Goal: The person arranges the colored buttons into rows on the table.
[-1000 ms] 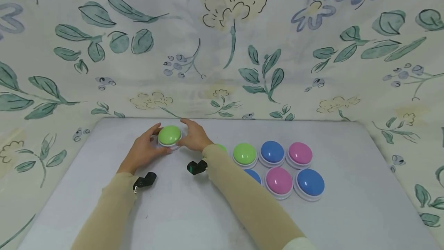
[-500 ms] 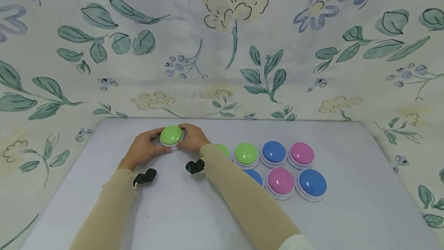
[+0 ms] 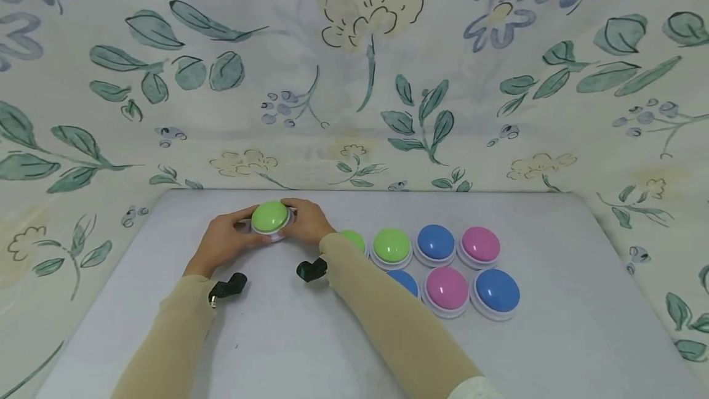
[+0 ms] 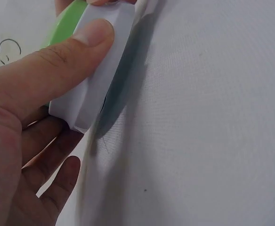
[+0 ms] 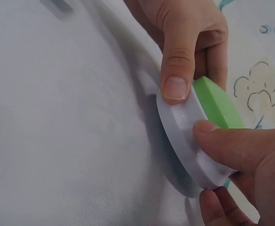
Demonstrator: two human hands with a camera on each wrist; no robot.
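A round push button with a green dome and white base is held between both hands at the table's back left. My left hand grips its left side; in the left wrist view the thumb lies along the white base and the other fingers are behind and below. From the right, my right hand pinches the rim, its thumb on the base in the right wrist view. A dark shadow lies beside the base; whether it touches the table I cannot tell.
On the white table, two rows of similar buttons stand right of the hands: a green one, blue and pink ones, with pink and blue nearer. The right sleeve partly covers others. Flowered cloth hangs behind.
The right hand's fingers, spread wider a second ago, have closed in against the green button's right side. Over the last half second the button and both hands have shifted very slightly left.
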